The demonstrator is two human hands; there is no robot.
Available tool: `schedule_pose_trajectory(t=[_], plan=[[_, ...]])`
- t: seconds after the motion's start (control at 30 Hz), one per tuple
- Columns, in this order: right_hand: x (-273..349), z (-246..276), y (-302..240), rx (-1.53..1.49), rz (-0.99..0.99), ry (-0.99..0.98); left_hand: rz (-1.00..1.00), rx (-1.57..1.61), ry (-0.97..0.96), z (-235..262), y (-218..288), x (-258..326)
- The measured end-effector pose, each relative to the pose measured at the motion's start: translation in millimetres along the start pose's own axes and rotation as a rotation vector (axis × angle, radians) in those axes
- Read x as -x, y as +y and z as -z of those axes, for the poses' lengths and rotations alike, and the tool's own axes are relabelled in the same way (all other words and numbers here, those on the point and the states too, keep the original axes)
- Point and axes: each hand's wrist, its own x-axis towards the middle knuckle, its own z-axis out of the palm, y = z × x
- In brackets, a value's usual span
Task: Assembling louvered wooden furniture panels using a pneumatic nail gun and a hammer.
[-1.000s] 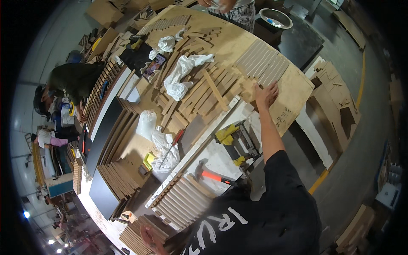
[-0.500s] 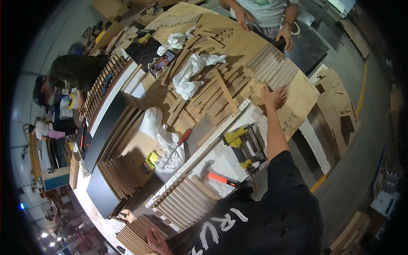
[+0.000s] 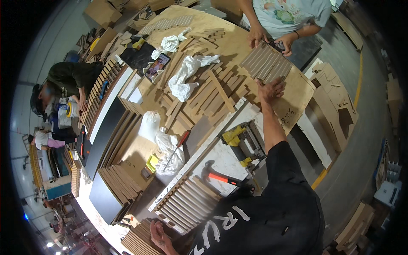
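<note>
My right hand [image 3: 272, 88] reaches forward across the wooden board, fingers spread at the near edge of a small slatted wood panel [image 3: 266, 63]. Opposite, a co-worker's two hands [image 3: 256, 35] are at that panel's far edge, one beside a small dark object. My left hand [image 3: 159, 236] is low at the left, fingers loosely apart with nothing visible in them. It hovers next to a stack of wood strips [image 3: 138, 236] and another slatted panel [image 3: 189, 204]. Between my arms lie a hammer [image 3: 223, 178] with an orange-and-black handle and a yellow-and-black nail gun [image 3: 238, 142].
Loose wood strips [image 3: 208, 97] and crumpled white plastic bags [image 3: 183, 80] cover the middle of the board. A phone [image 3: 157, 66] lies behind them. A red-handled screwdriver [image 3: 183, 138] rests on white plastic. Dark panels [image 3: 112, 127] stand at left, where another person [image 3: 70, 80] bends over slats.
The co-worker's hands have come to the far edge of the small slatted panel. My right hand has shifted slightly at its near edge. My left hand has moved up a little.
</note>
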Motion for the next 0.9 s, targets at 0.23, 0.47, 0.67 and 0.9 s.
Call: schedule_pose_trajectory(t=[0.23, 0.47, 0.67, 0.9], plan=[[-17.8, -16.4, 11.9, -0.010, -0.059, -0.019, -0.008, 0.007, -0.020, -9.5, 0.0, 8.5], [-10.6, 8.9, -7.6, -0.003, -0.054, -0.102, -0.017, 0.080, 0.009, -11.9, -8.1, 14.8], [-10.1, 12.3, -15.0, -0.013, -0.079, -0.104, 0.010, 0.007, -0.022, -14.7, -2.3, 13.6], [-16.3, 29.9, -36.8, 0.143, 0.172, -0.257, -0.031, -0.035, -0.027, -14.0, 20.8, 10.2]])
